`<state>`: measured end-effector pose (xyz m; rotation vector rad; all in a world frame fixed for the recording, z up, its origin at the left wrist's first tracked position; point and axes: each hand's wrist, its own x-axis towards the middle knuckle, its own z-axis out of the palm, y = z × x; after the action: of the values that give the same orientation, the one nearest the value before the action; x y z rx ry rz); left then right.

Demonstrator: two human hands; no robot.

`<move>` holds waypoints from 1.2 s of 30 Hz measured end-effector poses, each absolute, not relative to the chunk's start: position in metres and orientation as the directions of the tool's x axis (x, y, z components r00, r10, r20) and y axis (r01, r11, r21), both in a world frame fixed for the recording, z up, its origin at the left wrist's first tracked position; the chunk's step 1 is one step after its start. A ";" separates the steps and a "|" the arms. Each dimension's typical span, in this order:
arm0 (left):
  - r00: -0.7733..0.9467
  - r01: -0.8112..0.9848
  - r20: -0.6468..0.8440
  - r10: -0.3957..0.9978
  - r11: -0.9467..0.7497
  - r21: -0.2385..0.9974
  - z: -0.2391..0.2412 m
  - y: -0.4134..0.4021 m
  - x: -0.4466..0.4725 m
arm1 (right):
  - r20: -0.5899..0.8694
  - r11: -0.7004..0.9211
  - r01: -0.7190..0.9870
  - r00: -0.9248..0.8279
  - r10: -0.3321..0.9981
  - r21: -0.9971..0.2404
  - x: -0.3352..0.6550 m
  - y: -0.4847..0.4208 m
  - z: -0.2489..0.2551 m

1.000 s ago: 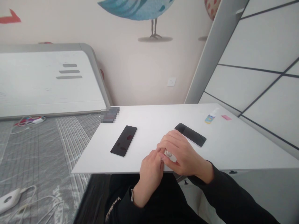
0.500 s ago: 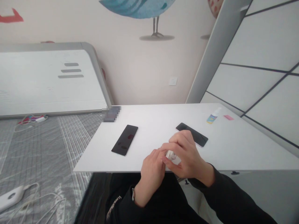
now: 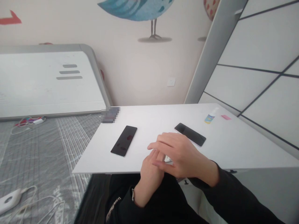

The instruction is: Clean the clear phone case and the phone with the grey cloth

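Near the table's front edge, my right hand (image 3: 181,154) reaches across my left hand (image 3: 151,174), its fingers stretched out and its thumb apart from them. My left hand is closed, the back of it turned up. A small whitish object (image 3: 168,159) peeks out between the two hands, seemingly in my left; most of it is hidden and its kind cannot be told. Just beyond my right hand lies a dark-screened smartphone (image 3: 190,134). Another smartphone (image 3: 124,141) lies flat to the left of my hands.
The white table (image 3: 149,121) also bears a small pump bottle (image 3: 210,117) and a pink piece (image 3: 226,117) at the back right. A blurred dark item (image 3: 111,115) is at the far left corner. A white charger (image 3: 10,200) with cables rests on the grey bedding.
My right hand's fingers have straightened and slid left over my left hand, covering more of the whitish object. The view has shifted slightly; the phones and bottle stay in place.
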<state>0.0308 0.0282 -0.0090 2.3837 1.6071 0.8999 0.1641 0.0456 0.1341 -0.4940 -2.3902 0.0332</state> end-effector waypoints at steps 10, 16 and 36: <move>0.289 0.810 0.408 0.866 -0.448 0.378 0.008 0.025 0.025 | 0.650 0.880 0.437 -0.618 0.443 -0.185 0.175 0.068 0.124; 0.284 0.820 0.414 0.865 -0.443 0.363 0.000 0.026 0.026 | 0.656 0.941 0.334 -0.699 0.284 -0.052 0.170 0.060 0.116; 0.318 0.791 0.368 0.873 -0.459 0.405 0.016 0.023 0.023 | 0.656 0.760 0.519 -0.422 0.626 -0.392 0.184 0.076 0.112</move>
<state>0.0225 0.0226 0.0161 2.4250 1.5438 0.8270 0.1839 0.0756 0.1117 -0.8550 -2.1106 0.1621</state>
